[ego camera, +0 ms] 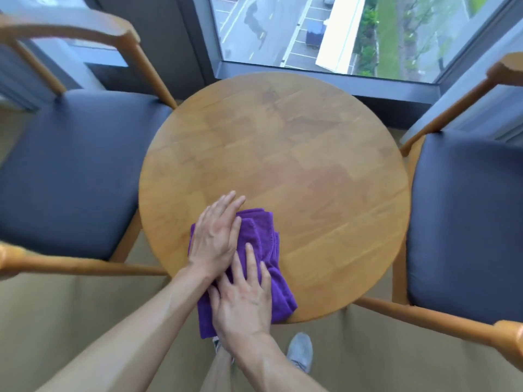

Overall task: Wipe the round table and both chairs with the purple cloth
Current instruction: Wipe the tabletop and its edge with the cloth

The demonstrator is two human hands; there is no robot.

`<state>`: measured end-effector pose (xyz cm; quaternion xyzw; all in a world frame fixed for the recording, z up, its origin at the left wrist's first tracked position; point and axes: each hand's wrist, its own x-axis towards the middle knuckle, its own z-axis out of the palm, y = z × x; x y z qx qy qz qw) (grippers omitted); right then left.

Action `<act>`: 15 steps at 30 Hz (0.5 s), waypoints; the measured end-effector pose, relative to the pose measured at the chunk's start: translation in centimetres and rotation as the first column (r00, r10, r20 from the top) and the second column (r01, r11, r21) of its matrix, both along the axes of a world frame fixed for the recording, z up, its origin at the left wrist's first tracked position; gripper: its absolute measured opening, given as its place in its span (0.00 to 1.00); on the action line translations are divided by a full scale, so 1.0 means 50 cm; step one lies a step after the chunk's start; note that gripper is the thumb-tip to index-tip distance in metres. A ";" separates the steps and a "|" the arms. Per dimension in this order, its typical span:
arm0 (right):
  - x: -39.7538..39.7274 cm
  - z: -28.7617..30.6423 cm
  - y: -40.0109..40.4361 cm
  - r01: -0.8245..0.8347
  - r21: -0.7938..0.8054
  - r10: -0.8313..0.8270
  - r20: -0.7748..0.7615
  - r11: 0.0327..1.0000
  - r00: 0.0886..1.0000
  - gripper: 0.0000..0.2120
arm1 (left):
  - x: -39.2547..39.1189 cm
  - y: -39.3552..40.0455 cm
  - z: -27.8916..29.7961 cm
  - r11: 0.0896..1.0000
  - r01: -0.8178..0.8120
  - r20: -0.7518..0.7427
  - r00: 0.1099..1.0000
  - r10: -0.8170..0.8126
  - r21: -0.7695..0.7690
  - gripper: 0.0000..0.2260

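Nearest the camera, a grey shoe [300, 352] is seen on the tan floor [85, 306] below the table's near edge, partly hidden behind the right forearm. Just above it, a purple cloth [266, 250] is spread in folds on the near-left part of the round table [297, 154], with its nearest corner hanging over the rim. The cloth is pressed flat under both hands. The right hand [244, 301] is laid palm down on the nearer part of the cloth, at the table's edge, with its fingers straight and slightly spread; nothing is gripped by it. The left hand [216, 236] is laid on the farther, left part of the cloth, its fingers straight and held together, and their tips reach past the cloth onto the bare wood; here too nothing is pinched or curled round. The two hands lie just beside each other, the right fingertips close against the left wrist. To the left of the table a wooden chair with a dark blue seat [73, 176] is placed, its seat edge close to the tabletop. To the right a second chair of the same kind [467, 222] is set just beside the table. Beyond the table, a window [353, 32] is seen, and through it a road and grass far below.
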<state>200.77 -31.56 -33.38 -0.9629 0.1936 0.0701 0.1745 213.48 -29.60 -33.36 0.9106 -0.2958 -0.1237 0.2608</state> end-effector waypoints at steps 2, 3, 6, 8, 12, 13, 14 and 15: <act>0.029 0.003 0.012 -0.049 -0.010 0.049 -0.017 0.999 0.999 0.23 | -0.001 0.049 0.004 0.996 -0.083 -0.019 0.996 0.082 -0.030 0.18; 0.041 0.004 0.015 -0.085 -0.003 0.085 -0.028 0.996 0.996 0.26 | 0.000 0.071 0.005 0.991 -0.125 -0.028 0.992 0.123 -0.056 0.18; 0.076 -0.003 0.019 -0.183 0.078 0.186 -0.045 0.980 0.981 0.31 | -0.005 0.124 0.010 0.953 -0.253 -0.062 0.967 0.246 -0.166 0.18; 0.103 -0.001 0.019 -0.241 0.088 0.246 -0.053 0.967 0.968 0.31 | -0.018 0.146 0.011 0.903 -0.347 -0.098 0.938 0.333 -0.253 0.19; 0.171 0.005 0.002 -0.337 0.155 0.333 0.050 0.929 0.942 0.27 | -0.047 0.168 0.001 0.741 -0.547 -0.178 0.834 0.522 -0.389 0.21; 0.185 0.008 -0.011 -0.307 0.193 0.286 0.130 0.932 0.949 0.26 | -0.058 0.166 -0.003 0.719 -0.572 -0.159 0.813 0.560 -0.394 0.22; 0.197 0.008 -0.028 -0.248 0.228 0.199 0.218 0.942 0.955 0.25 | -0.071 0.159 -0.008 0.726 -0.584 -0.108 0.800 0.590 -0.363 0.23; 0.208 0.005 -0.047 -0.171 0.243 0.095 0.297 0.955 0.950 0.24 | -0.087 0.148 -0.016 0.759 -0.585 -0.027 0.796 0.604 -0.285 0.24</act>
